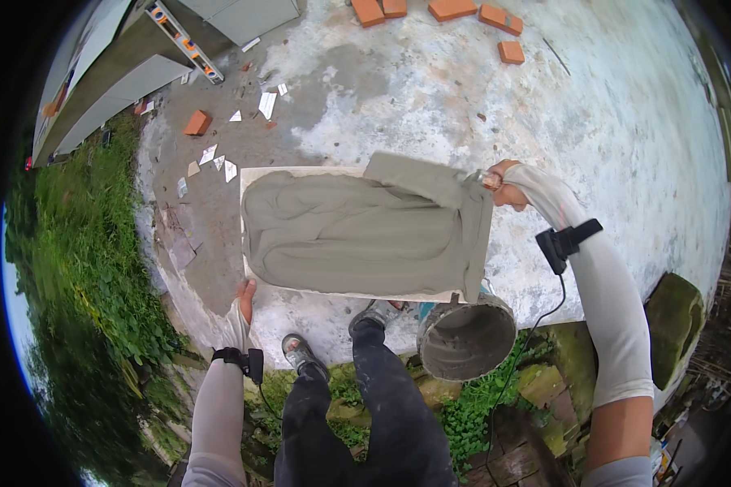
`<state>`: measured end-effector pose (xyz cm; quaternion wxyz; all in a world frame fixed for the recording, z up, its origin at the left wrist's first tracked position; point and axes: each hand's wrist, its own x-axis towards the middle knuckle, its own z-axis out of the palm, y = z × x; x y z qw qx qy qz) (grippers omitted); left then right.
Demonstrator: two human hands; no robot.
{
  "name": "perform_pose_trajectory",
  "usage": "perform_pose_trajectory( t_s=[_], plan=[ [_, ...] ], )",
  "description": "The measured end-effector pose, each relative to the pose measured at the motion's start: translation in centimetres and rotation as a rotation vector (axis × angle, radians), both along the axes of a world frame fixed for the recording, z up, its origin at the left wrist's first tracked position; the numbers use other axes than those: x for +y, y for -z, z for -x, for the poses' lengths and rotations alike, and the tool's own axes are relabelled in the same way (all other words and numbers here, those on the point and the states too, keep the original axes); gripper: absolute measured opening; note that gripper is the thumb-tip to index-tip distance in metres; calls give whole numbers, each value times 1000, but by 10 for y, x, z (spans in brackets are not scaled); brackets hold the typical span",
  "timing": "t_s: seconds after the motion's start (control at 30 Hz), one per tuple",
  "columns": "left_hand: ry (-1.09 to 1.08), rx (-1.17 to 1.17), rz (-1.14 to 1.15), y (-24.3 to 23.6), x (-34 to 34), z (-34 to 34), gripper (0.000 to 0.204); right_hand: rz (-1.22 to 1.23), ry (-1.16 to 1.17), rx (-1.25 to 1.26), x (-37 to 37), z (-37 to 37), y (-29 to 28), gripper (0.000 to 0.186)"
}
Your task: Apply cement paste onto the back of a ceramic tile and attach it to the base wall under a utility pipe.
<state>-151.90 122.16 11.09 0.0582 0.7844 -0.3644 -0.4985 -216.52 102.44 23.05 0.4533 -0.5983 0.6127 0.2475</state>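
A large rectangular tile (244, 219) with a pale edge lies in front of me, spread with a thick, ridged layer of wet grey mortar (341, 235). My left hand (246, 299) is at its near left corner, closed on the edge, with some fingers hidden. My right hand (508, 187) is wrapped round the handle of a trowel (410, 174) at the far right corner. The trowel's flat blade is coated in mortar and lies tilted over the far edge of the layer, pointing left.
A mortar-caked bucket (467, 339) stands by the tile's near right corner, beside my feet. Orange bricks (455, 8) and white tile scraps (266, 105) lie on the concrete (609, 130). A spirit level (185, 40) leans at the far left. Grass (105, 235) borders the slab.
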Motion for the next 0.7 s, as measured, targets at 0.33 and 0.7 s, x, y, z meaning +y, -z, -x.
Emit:
perform_pose_trajectory(
  t_s=[0.33, 0.7],
  plan=[
    [234, 116, 71, -21, -13, -16, 76, 509, 581, -154, 2, -74, 42, 21],
    [385, 279, -112, -53, -55, -68, 61, 61, 1404, -361, 148, -149, -29, 16]
  ],
)
